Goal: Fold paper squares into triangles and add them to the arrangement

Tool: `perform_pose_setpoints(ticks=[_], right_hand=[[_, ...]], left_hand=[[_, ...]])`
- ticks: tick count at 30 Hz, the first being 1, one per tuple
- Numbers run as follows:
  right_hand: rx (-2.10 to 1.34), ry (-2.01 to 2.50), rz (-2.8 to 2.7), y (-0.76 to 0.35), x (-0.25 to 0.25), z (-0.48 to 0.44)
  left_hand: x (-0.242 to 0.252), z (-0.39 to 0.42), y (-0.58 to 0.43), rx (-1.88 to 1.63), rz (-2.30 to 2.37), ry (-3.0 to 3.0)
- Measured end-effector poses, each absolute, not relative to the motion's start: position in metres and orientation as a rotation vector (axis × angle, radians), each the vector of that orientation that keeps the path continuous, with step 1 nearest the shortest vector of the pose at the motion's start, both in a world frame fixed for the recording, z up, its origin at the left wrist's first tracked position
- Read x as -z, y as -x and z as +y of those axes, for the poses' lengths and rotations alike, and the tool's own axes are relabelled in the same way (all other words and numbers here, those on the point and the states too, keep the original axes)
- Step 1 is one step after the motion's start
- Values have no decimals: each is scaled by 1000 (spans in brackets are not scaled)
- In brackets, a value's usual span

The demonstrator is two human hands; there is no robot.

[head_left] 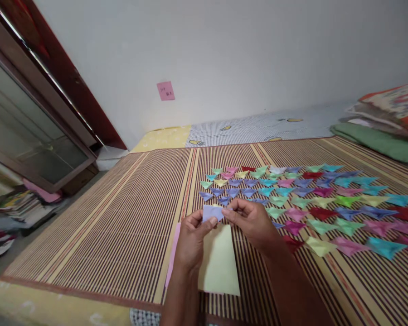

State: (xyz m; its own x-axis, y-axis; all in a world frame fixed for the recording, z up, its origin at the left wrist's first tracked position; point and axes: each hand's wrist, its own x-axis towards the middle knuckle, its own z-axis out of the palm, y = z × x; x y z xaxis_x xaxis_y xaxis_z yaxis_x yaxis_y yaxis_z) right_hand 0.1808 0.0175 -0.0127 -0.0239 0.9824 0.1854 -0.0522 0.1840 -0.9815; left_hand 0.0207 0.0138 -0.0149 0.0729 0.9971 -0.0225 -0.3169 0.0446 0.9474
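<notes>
A small folded piece of lavender paper [211, 212] is held up between both hands. My left hand [193, 233] pinches its left and lower edge, thumb on the front. The fingers of my right hand [248, 219] grip its right corner. Just beneath the hands a pale yellow sheet of paper [221, 267] lies on the striped mat, partly covered by my left hand. A pink sheet [172, 256] shows at the left of my left wrist. Rows of folded paper pieces [321, 226] in many colours spread out to the right of the hands.
The striped mat [122, 217] covers a bed against a white wall [231, 54]. A pink note [165, 91] is stuck to the wall. Folded bedding [381, 145] is piled at the far right. At the left stand a glass-paned door [30, 122] and stacked books [18, 208].
</notes>
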Motion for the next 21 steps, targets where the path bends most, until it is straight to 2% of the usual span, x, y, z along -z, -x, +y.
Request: perform_pose_setpoints(ticks=[6,14,21], right_hand=[[-991,1117,-1231,-205,11,21],[-1033,1071,-1532,-184,7,14],[-1112,950,-1336,-181,8,17]], left_hand=[[15,13,-17,-1244,1036,-1102],[14,9,-23,-1084,998,-1249],[14,10,-24,-1165,1037,-1250]])
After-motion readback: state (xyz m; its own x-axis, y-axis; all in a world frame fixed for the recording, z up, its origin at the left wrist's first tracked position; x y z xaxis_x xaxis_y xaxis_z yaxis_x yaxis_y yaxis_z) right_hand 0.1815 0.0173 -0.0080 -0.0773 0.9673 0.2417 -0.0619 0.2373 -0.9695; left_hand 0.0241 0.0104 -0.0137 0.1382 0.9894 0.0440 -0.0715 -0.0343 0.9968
